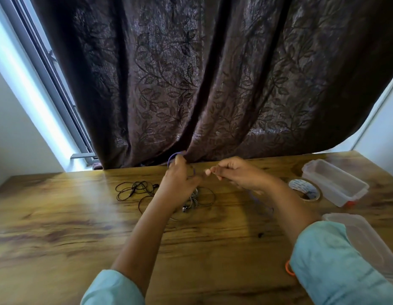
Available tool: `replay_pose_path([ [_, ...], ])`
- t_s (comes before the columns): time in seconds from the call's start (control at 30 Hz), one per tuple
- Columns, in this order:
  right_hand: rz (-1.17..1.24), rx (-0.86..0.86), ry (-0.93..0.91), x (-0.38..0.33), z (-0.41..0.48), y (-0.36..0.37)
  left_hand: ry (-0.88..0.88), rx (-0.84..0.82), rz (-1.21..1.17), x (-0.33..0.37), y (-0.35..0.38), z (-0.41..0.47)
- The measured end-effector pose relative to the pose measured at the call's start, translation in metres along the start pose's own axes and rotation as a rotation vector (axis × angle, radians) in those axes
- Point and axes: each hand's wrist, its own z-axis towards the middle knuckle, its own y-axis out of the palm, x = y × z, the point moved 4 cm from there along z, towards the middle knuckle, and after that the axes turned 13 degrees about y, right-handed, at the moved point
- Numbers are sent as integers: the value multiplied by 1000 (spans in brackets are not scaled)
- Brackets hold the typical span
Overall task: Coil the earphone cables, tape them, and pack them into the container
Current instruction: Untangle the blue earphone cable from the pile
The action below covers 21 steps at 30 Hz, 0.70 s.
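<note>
Fingers: left hand (pixel 178 176) curls round loops of a purple earphone cable (pixel 171 158) above the table's far edge; right hand (pixel 233 172) appears to pinch its blurred trailing length.
Handling: light, limp, springy wire, likely to uncoil; best gripped where the loops cross.
Below: black earphones (pixel 134 190) and a grey set (pixel 200 200) lie tangled on the wooden table (pixel 59 216).
Right: tape roll (pixel 304 190), clear container (pixel 336 186), lid (pixel 367 243).
Obstacle: brown curtain (pixel 191 84) hangs just behind the coil.

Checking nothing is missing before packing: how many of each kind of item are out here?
Earphone cables: 3 (purple cable, black cable, grey cable)
Tape roll: 1
Clear container: 1
Clear lid: 1
Total: 6
</note>
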Motion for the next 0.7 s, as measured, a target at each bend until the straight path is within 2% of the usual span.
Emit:
replay_pose_path([
  [0.07, 56, -6, -7, 2, -1, -7, -48, 56, -142, -1, -1, 1],
  [0.17, 86, 16, -20, 6, -1, -13, -138, 139, -758, 6, 4, -5],
  [0.2, 92, 19, -22, 7, -1, -14, -163, 197, -873, 6, 3, -7],
  [0.27, 100, 25, -17, 10, -1, -16, -219, 280, -941, 4, -2, -12],
  [0.3, 100, 28, -13, 12, -1, -16, -240, 290, -904, -1, -5, -12],
  [0.37, 101, 30, -2, 15, -1, -15, -262, 187, -652, -7, -10, -13],
  [0.47, 83, 18, 3, 15, 0, -11, -314, -127, 93, -3, -13, -16],
  [0.53, 66, 2, -4, 13, 1, -8, -366, -210, 499, 16, -15, -21],
  [0.63, 19, -9, -8, 9, -1, -7, -384, -138, 783, 48, -16, -25],
  [0.7, 8, -32, -14, 6, -1, -6, -278, 1, 857, 64, -19, -22],
])
